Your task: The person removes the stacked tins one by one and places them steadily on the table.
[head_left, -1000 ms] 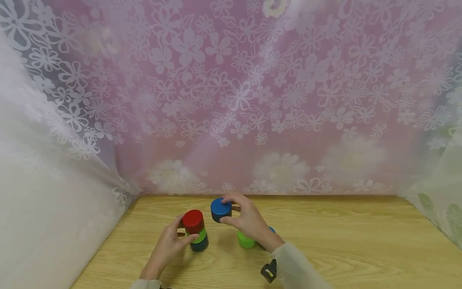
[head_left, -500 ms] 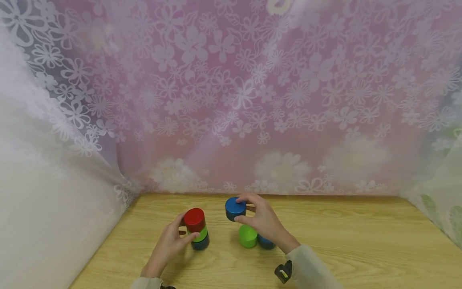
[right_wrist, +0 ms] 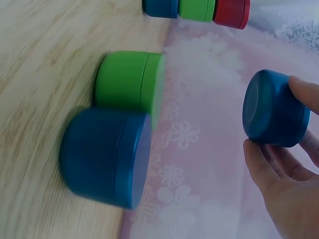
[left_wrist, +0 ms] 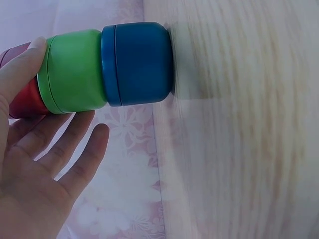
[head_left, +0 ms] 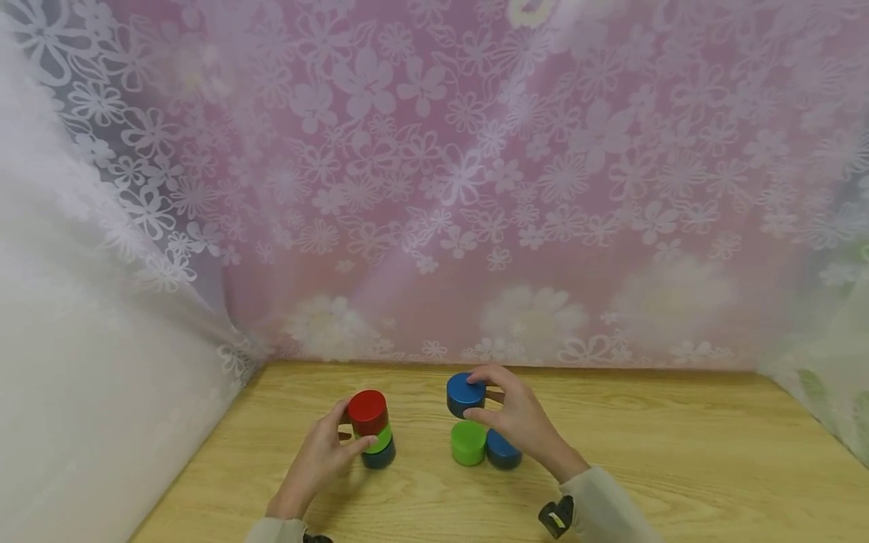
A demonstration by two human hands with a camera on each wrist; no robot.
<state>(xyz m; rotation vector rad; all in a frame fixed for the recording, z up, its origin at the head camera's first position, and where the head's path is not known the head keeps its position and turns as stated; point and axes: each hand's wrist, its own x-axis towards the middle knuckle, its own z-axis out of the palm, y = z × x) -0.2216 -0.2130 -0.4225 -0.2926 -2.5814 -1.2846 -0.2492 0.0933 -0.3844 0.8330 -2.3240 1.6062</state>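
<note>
Gripping the red-green-blue stack of round metallic-looking tins (head_left: 376,430) with our left hand (head_left: 324,451), we should hold level the round blue metallic-looking tin (head_left: 465,394) that our right hand (head_left: 519,415) pinches.

You have a pale cream cloth sleeve (head_left: 611,509) on your right side and a matching pale cream cloth cuff (head_left: 274,530) on your left. Beside your right sleeve is a small, chunky black gadget (head_left: 550,519) with a little pale yellow mark (head_left: 558,520). A bit of a dark black thing (head_left: 317,538) shows by your left cuff.
</note>
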